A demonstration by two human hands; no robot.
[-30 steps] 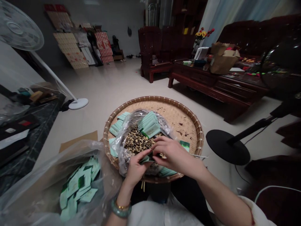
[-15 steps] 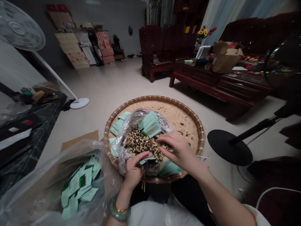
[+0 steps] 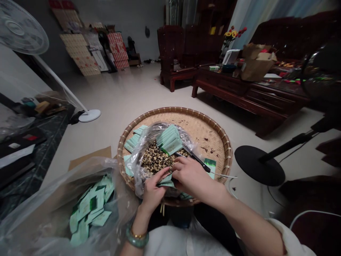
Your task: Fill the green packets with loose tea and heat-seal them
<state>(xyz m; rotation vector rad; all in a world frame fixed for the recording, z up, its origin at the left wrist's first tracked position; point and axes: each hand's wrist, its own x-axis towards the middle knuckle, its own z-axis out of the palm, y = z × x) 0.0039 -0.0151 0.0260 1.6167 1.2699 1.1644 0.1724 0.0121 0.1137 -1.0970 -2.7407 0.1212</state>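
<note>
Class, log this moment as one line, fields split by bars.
left hand: holding green packet | right hand: at packet | loose mix: in plastic bag

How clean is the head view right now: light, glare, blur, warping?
Head view: dim room, darkest around the wooden furniture; shiny highlights on the clear plastic bag; fan pole leaning and stretched near the edge, likely wide-lens distortion; right hand slightly soft, fingertips partly hiding the packet.

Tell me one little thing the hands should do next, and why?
Maybe the left hand should hold the green packet steady: the right hand is right up against it, hiding part of it, and the loose dark-and-yellow mix lies just beyond, so a wobble might make a spill.
</note>
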